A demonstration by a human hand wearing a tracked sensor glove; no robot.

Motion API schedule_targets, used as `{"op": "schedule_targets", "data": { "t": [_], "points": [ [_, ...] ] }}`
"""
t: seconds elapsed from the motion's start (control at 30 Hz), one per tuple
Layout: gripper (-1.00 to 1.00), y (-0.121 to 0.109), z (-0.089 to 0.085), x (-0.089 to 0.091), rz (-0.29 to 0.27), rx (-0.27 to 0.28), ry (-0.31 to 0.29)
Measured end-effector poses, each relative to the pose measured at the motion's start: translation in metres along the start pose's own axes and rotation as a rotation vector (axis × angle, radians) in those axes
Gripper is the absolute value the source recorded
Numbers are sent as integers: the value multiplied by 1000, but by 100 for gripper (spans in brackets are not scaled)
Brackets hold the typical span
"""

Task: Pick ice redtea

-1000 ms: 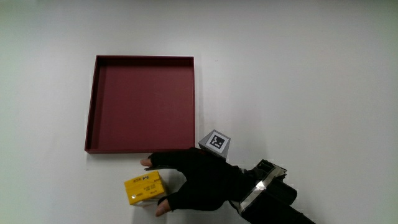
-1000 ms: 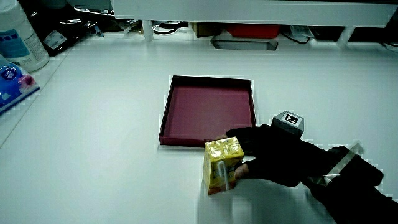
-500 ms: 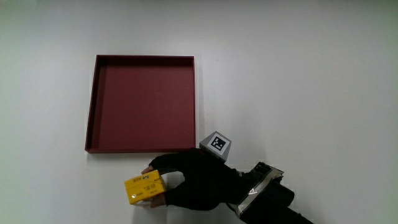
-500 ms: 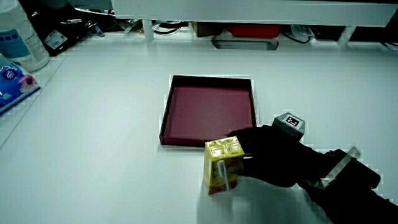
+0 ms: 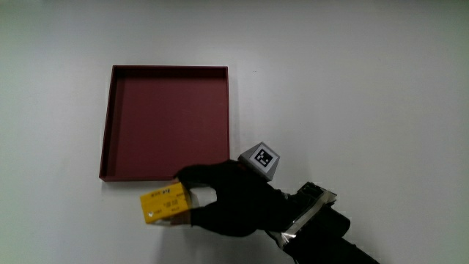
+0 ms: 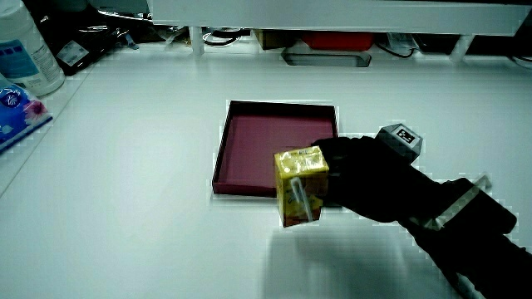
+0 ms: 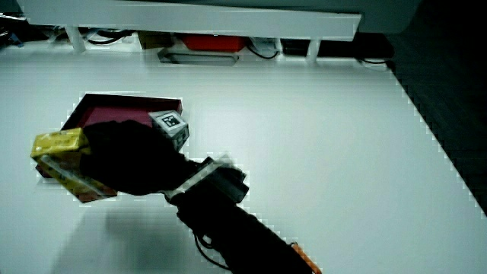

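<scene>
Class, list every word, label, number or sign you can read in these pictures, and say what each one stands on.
Yellow drink carton, held in the black-gloved hand: dark print, too small to read.
Small patterned cube on the hand's back: a black-and-white marker pattern, no words.
Shallow dark red square tray: no text.

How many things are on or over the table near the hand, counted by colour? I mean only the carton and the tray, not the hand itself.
Yellow: 1, the drink carton, held in the hand.
Dark red: 1, the square tray, nothing in it.
Total: 2
</scene>
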Motion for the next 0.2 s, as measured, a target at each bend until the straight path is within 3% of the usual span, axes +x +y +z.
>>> {"op": "schedule_targets", "data": {
  "t": [0.03,0.2],
  "points": [
    [100,1,2,-6,9,19,25],
    [100,5,18,-26,106,110,11]
  ]
}}
